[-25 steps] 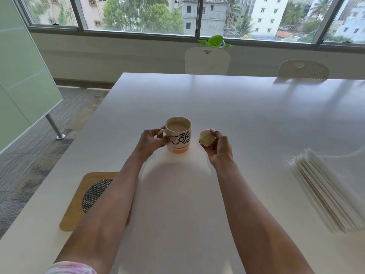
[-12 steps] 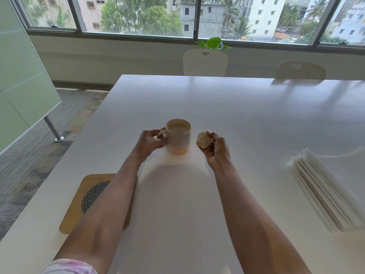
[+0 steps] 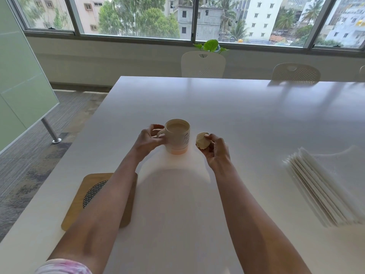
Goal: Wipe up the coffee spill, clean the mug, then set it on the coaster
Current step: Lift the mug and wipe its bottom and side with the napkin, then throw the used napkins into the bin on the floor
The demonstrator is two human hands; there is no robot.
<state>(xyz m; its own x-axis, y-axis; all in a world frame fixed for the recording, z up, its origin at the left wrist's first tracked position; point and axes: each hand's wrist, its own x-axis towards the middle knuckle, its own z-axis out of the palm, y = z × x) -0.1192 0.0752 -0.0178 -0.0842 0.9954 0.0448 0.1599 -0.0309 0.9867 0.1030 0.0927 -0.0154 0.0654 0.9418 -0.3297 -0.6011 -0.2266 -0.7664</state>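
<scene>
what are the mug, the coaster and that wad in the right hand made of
Cream mug with orange base band: likely glazed ceramic, smooth with soft sheen.
Square tan coaster: looks like wood or bamboo, matte, dark woven mesh centre.
Crumpled beige wad in the right hand: probably tissue paper, creased.

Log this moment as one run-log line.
left hand: holds handle of cream ceramic mug, coffee inside | right hand: grips crumpled beige tissue wad beside mug | square wooden coaster: no mug yet

The mug [image 3: 177, 137] stands on the table [image 3: 246, 115], with the left hand [image 3: 148, 138] gripping the handle on its left side. Just right of the mug, the right hand [image 3: 216, 151] holds a crumpled tissue [image 3: 201, 140]. The coaster [image 3: 92, 194] lies nearer and left of the mug, and the stack of napkins [image 3: 324, 186] lies well to its right.
</scene>
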